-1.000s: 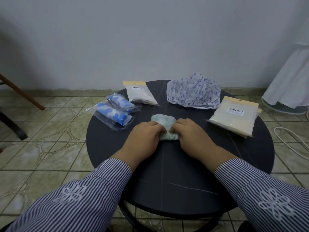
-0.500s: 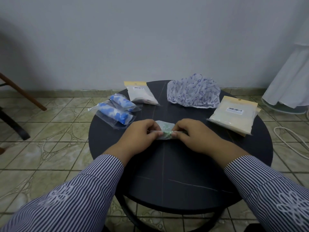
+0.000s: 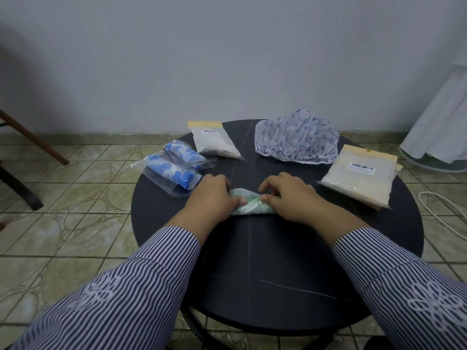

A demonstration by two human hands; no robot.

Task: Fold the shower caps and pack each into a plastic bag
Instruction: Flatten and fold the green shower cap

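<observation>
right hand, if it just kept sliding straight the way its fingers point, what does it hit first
The right hand points leftward across the green folded shower cap it pinches, so it would likely meet the left hand first, which grips the cap's other end. The gap between them looks small, though depth is hard to judge.

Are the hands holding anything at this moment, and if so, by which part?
Both hold the folded green-patterned shower cap on the table: the left hand grips its left end, the right hand pinches its right end.

Folded cap (image 3: 249, 205) mid-table (image 3: 278, 261) between both hands; unfolded cap (image 3: 295, 137) behind
</observation>
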